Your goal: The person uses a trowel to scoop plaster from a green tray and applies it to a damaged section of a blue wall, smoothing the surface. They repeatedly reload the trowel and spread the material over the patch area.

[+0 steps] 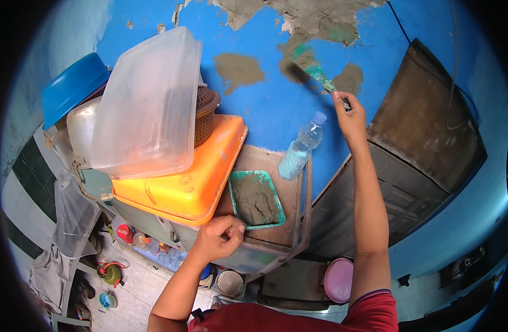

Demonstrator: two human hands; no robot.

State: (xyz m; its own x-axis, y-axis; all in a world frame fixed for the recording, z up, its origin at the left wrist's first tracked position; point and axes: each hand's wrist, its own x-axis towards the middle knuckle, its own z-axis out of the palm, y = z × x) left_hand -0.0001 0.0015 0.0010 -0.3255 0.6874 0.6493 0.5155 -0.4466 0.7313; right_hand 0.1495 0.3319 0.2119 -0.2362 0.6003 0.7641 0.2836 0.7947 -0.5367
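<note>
My right hand (351,117) is raised at the blue wall (254,102), closed round the handle of a putty knife (319,76). Its blade, smeared green and grey, is over or against the wall near a patch of grey mortar (348,79). Below, a green plastic tray (281,207) of wet grey mortar (255,202) rests on a cabinet top. My left hand (219,238) is curled at the tray's near left corner; whether its fingers hold anything is hidden. Beside the tray stands a clear plastic bottle (304,146) with a light blue lower part.
An orange plastic basin (176,193) lies left of the tray, under a clear plastic box (149,105) and next to a brown woven basket (205,113). A blue basin (74,88) stands farther left. To the right is a brown cabinet (425,122); a pink round thing (338,280) is below.
</note>
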